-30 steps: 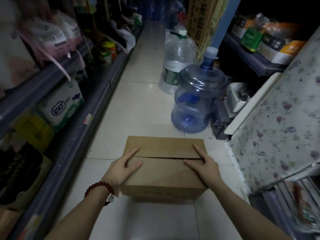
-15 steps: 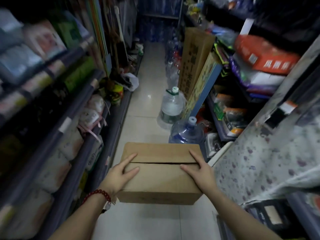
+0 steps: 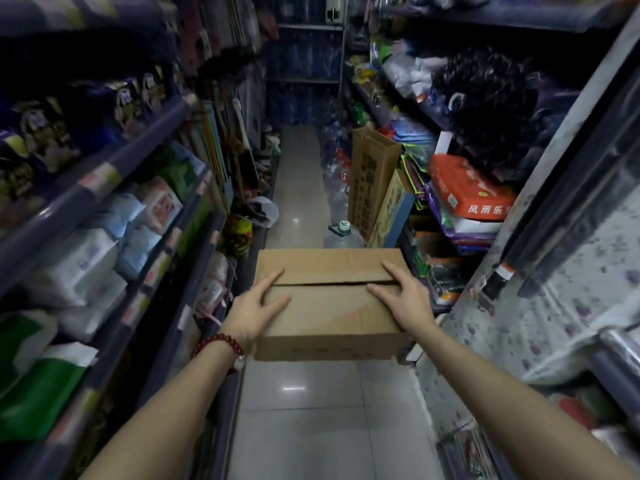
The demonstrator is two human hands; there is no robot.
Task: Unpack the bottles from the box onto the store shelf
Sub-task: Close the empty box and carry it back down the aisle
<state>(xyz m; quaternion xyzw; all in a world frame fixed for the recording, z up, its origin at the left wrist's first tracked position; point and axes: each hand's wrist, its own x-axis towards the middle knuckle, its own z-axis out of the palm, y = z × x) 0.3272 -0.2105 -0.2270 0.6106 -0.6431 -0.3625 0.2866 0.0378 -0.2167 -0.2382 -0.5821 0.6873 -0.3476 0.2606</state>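
Observation:
A brown cardboard box (image 3: 329, 317) with its top flaps closed hangs in the air over the aisle floor, carried between my two hands. My left hand (image 3: 254, 310) presses on the box's left end, thumb and forefinger lying straight across the top. At the right end my right hand (image 3: 405, 299) does the same, fingers stretched over the flap seam. The closed flaps hide whatever is inside, so no bottles show.
Stocked shelves (image 3: 114, 174) line the left of a narrow tiled aisle. On the right are more shelves with bags, a tall cardboard carton (image 3: 372, 178) and a flowered cloth (image 3: 554, 299). A large water jug (image 3: 343, 233) stands on the floor just behind the box.
The box has risen from the floor in both hands. My view has lifted from the floor to look down the aisle, and the blue water jug is now hidden.

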